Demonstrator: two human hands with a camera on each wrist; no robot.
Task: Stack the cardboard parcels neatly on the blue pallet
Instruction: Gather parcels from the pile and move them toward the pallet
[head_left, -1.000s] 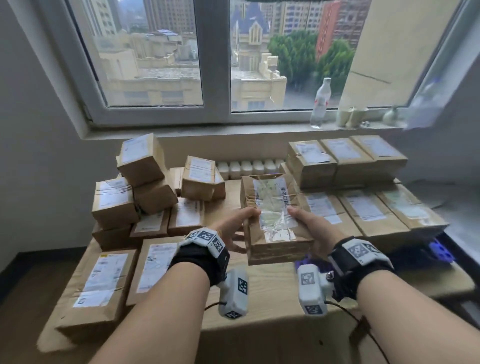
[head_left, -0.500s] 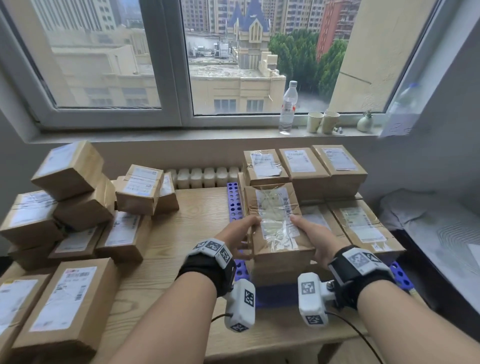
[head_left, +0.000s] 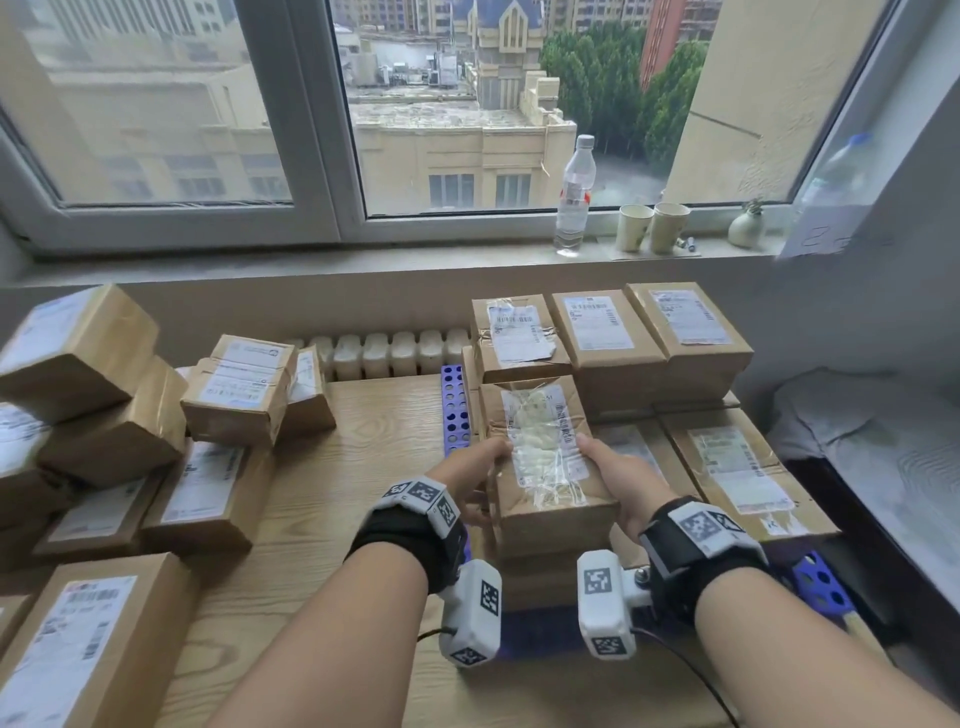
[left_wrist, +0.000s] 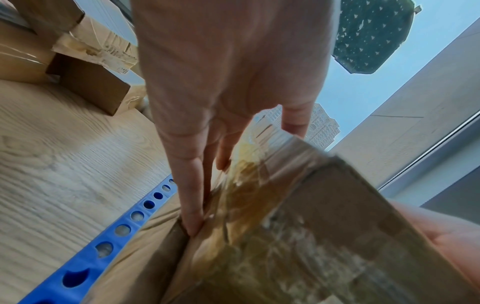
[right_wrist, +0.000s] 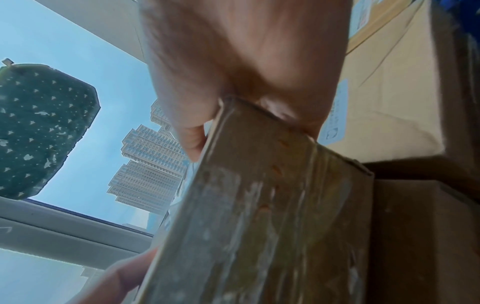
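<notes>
The left hand (head_left: 475, 480) and right hand (head_left: 618, 480) hold one cardboard parcel (head_left: 543, 457) between them, each clasping a long side: thumbs lie on the top face, and in the left wrist view the left fingers (left_wrist: 191, 197) run straight down the parcel's side wall, while the right wrist view shows the right thumb hooked over the upper edge with the palm against the side. The parcel is a flat brown box with creased corners, wrapped in glossy, wrinkled clear tape over a white label that looks torn. Its long axis runs away from the person toward the window, label face up and roughly level. It sits on top of another brown box at the near left of the blue pallet (head_left: 454, 410), a perforated plastic slab with round holes whose edge shows just left of the left hand; whether the parcel already rests fully on the box below I cannot tell. Directly behind it stands a row of three stacked parcels (head_left: 608, 332), labels up, and to its right lies a lower parcel (head_left: 737, 467) flat on the pallet. The pallet lies on a pale wood-grain surface (head_left: 337, 493). Well to the left, a loose heap of parcels (head_left: 156, 415) is tilted at varied angles.
</notes>
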